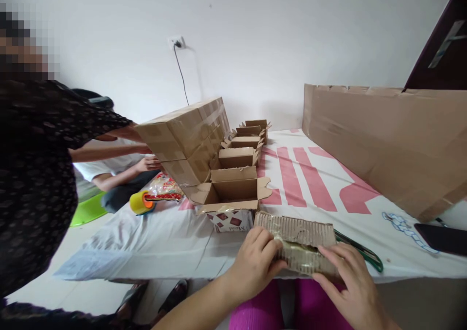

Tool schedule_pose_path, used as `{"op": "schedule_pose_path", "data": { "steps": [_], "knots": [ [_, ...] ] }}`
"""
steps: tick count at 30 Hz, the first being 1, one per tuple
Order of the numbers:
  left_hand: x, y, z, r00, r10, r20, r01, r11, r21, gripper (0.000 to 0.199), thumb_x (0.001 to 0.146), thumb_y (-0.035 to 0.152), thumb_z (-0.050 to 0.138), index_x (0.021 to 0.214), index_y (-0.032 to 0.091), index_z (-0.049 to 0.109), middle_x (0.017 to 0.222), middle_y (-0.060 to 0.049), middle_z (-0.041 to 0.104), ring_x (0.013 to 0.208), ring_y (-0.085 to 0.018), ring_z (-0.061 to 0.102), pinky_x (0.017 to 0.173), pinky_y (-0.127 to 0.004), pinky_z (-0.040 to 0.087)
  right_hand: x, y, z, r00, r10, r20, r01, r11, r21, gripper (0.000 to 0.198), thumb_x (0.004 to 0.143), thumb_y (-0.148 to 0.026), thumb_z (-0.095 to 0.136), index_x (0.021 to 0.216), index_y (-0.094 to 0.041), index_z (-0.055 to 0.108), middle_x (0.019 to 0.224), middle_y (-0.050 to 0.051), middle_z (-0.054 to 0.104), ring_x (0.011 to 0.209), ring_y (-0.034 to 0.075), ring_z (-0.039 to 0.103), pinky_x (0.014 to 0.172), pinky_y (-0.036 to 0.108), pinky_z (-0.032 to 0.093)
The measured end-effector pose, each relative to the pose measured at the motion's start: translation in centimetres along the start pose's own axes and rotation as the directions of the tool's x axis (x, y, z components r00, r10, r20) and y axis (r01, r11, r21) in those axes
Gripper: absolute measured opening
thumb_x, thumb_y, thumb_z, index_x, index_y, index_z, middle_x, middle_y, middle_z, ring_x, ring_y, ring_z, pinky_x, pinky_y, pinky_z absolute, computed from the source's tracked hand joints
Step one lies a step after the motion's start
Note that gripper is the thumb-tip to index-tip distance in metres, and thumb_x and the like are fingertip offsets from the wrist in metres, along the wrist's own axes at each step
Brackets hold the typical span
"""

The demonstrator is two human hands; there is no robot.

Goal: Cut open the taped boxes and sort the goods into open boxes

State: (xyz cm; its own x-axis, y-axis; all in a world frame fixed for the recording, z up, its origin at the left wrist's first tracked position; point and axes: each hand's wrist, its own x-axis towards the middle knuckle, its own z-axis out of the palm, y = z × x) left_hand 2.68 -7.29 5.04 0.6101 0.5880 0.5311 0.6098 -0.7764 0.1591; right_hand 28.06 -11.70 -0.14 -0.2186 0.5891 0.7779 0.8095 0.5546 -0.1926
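Observation:
A corrugated cardboard piece (295,225), with shiny clear tape over its lower part, lies at the table's front edge. My left hand (257,257) grips its left end, fingers curled. At the right end, my right hand (346,276) holds it between thumb and fingers. A dark gap runs across the piece between my hands. Just behind my right hand is a tool with a green looped handle (375,262); its kind is not clear. Beyond my left hand stands an open cardboard box (233,220) with a printed front.
Several open boxes (237,156) run back in a row beside stacked taped boxes (186,145). Two people (32,174) are at the left, hands near the stack. A yellow tape roll (140,202), a phone (443,237) and a tall cardboard sheet (379,135) are on the table.

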Motion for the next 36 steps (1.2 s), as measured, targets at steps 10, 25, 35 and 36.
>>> {"op": "schedule_pose_path", "data": {
  "steps": [10, 25, 35, 36],
  "knots": [
    [-3.5, 0.7, 1.4, 0.995, 0.103, 0.004, -0.103, 0.994, 0.034, 0.006, 0.092, 0.021, 0.055, 0.088, 0.018, 0.059, 0.083, -0.005, 0.064, 0.080, -0.020, 0.056, 0.074, -0.035, 0.047, -0.3, -0.6, 0.1, 0.993, -0.092, 0.076, 0.088, 0.994, 0.057, 0.016, 0.090, -0.012, 0.055, 0.096, -0.021, 0.067, 0.089, 0.005, 0.066, 0.088, 0.021, 0.062, 0.084, 0.038, 0.048],
    [-0.4, 0.2, 4.5, 0.999, -0.031, -0.031, 0.034, 0.995, 0.099, 0.009, 0.092, 0.027, 0.058, 0.090, 0.018, 0.060, 0.080, -0.004, 0.064, 0.075, -0.022, 0.057, 0.068, -0.036, 0.045, 0.8, -0.3, 0.7, 0.988, -0.070, 0.135, 0.065, 0.997, 0.046, 0.015, 0.091, -0.022, 0.060, 0.104, -0.021, 0.067, 0.099, 0.007, 0.067, 0.094, 0.022, 0.063, 0.085, 0.039, 0.050],
    [0.6, -0.5, 2.1, 0.994, -0.002, -0.105, 0.000, 1.000, -0.014, 0.018, 0.097, 0.018, 0.045, 0.092, 0.018, 0.063, 0.090, -0.008, 0.069, 0.088, -0.020, 0.063, 0.081, -0.034, 0.054, 1.8, -0.3, 1.4, 0.981, -0.025, 0.195, 0.007, 0.996, 0.091, 0.018, 0.094, -0.022, 0.054, 0.109, -0.020, 0.063, 0.095, 0.007, 0.070, 0.087, 0.022, 0.065, 0.082, 0.040, 0.050],
    [0.8, -0.9, 1.9, 0.994, 0.010, -0.109, -0.010, 1.000, 0.009, 0.019, 0.096, 0.015, 0.045, 0.092, 0.018, 0.063, 0.091, -0.008, 0.070, 0.091, -0.020, 0.063, 0.082, -0.034, 0.054, 1.7, -0.3, 1.5, 0.981, -0.022, 0.195, 0.004, 0.996, 0.093, 0.018, 0.094, -0.022, 0.053, 0.109, -0.020, 0.063, 0.094, 0.007, 0.070, 0.086, 0.022, 0.065, 0.081, 0.039, 0.050]
  ]
}}
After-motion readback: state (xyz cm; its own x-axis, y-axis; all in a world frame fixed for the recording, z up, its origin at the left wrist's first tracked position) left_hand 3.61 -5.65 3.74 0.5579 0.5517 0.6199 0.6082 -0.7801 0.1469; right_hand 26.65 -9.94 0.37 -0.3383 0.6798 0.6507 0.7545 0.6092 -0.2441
